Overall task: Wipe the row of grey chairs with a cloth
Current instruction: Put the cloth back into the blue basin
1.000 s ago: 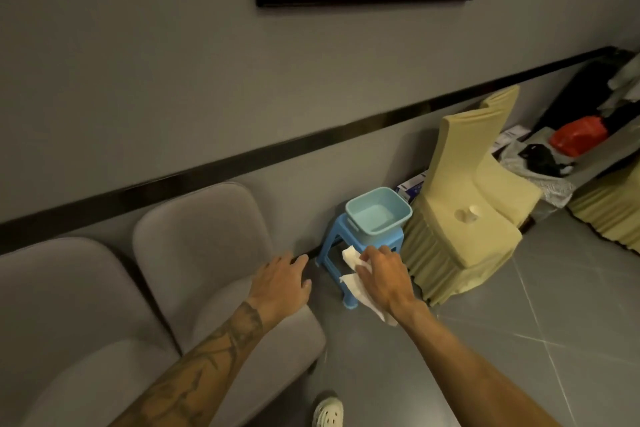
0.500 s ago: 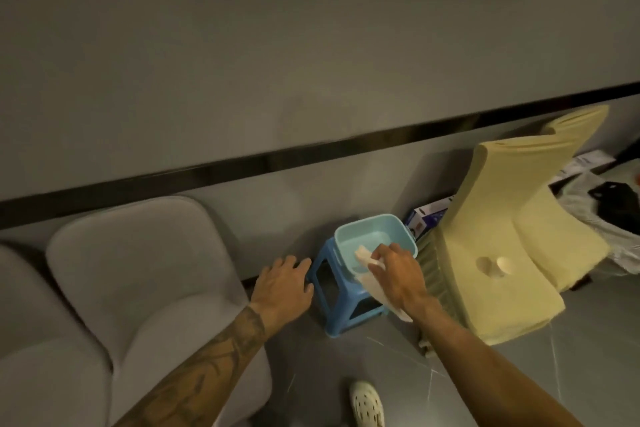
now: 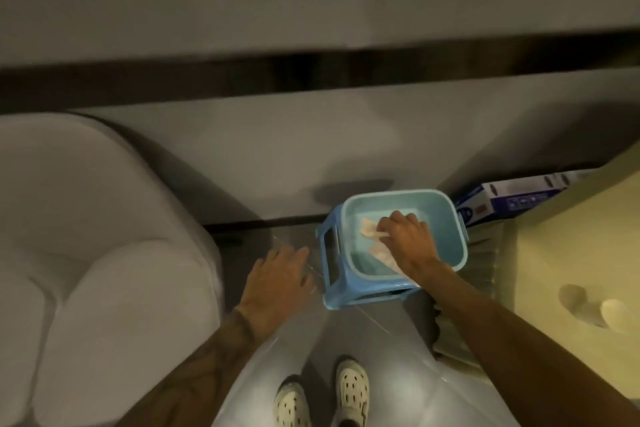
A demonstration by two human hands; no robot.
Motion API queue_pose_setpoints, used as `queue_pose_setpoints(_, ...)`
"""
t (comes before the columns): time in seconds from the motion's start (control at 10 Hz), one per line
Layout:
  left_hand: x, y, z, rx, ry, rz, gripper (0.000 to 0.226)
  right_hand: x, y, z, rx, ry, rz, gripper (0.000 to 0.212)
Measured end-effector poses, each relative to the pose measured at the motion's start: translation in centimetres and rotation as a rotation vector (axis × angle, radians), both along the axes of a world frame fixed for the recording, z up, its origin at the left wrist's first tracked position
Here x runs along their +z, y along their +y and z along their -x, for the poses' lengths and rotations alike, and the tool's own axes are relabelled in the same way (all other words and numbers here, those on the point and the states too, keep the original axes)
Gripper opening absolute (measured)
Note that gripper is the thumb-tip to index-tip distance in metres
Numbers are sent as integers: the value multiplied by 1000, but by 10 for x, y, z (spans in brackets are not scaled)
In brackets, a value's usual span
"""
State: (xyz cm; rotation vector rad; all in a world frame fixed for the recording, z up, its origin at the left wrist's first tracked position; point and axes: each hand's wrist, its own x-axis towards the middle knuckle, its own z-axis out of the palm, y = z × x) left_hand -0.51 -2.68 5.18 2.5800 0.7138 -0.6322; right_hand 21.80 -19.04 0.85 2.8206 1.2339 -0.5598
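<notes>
A second ago our right hand (image 3: pixel 407 239) carried the cloth (image 3: pixel 367 229) in front of the blue stool (image 3: pixel 329 255), short of the basin (image 3: pixel 446 215). Half a second ago it was at the rim. Now the hand is down inside the basin, its fingers curled round the cloth and gripping it. One end of the cloth lies on the basin floor and the other trails back under the wrist. The bottom looks as if it holds a little water, though the blur keeps us from being sure.

Our left hand (image 3: pixel 277 279) has come away from the front of the grey chair (image 3: pixel 104 253). It hangs over the floor (image 3: pixel 367 340) just beside the stool, with its fingers loosely spread and holding nothing.

We have also stepped in and tipped our head down. The picture frame has gone from the top of the view, and our two pale shoes (image 3: pixel 352 390) show below. Only the end chair of the row remains in sight at the left. A yellow covered chair (image 3: pixel 571 253) stands to the right of the stool, and a blue and white box (image 3: pixel 512 201) lies against the wall behind it.

We judge this to be a pause to wet or rinse the cloth, so no wiping is under way. The cloth will come out dripping and limp, and it probably needs wringing over the basin, perhaps with the free left hand, before we turn back to the row. The basin sits on a light stool, so a hard tug could shift it.
</notes>
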Motion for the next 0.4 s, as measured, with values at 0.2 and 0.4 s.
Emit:
queue_pose_setpoints(0.2,-108,9,-9,30,11,-24,57,-130,22,-23,113,42,98,26)
queue_pose_setpoints(0.4,-108,11,-13,31,11,-22,57,-140,10,-24,56,153,162,42)
